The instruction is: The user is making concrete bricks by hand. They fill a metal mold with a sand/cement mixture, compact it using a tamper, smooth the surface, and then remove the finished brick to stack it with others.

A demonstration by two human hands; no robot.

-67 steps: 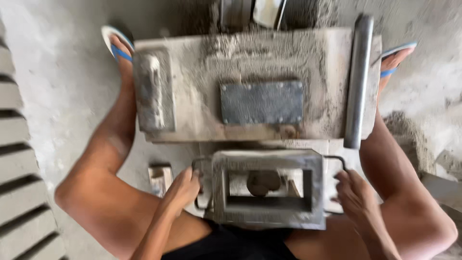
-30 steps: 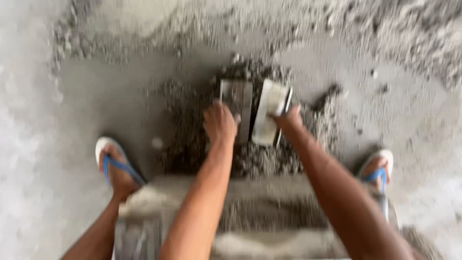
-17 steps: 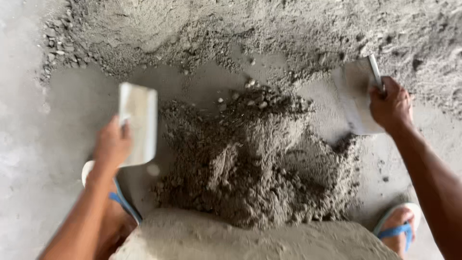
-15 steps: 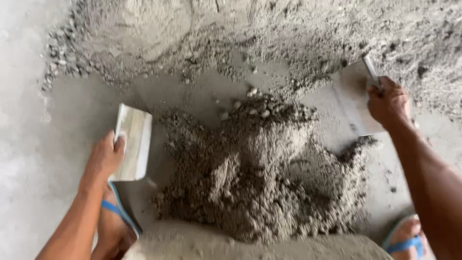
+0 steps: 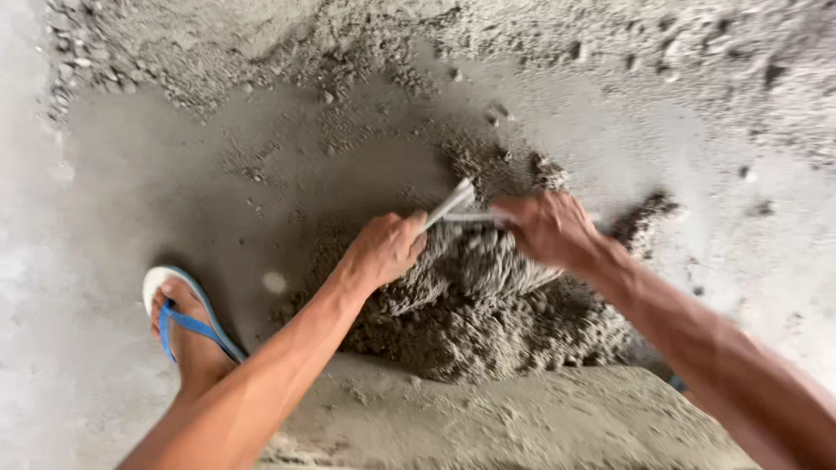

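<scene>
Both hands have swung inward since half a second ago, when they were held wide apart at either side of the heap; the two flat plates now meet over its top.

From the head camera, the left hand (image 5: 383,250) is closed around the handle of a pale flat plate (image 5: 450,204), which shows edge-on and tilts up to the right. The right hand (image 5: 550,228) is closed on a second plate (image 5: 475,217); it is blurred and mostly hidden by the fingers, and its near end touches the first plate. Under both hands sits a heap of damp grey sand mix (image 5: 488,300), dark and lumpy, on a grey concrete floor (image 5: 174,174). Looser, drier sand (image 5: 610,43) spreads across the top. At lower left a foot in a blue-strapped sandal (image 5: 187,324) stands just beside the heap. A sand-covered surface (image 5: 488,418) fills the bottom edge. No package or label shows.
</scene>
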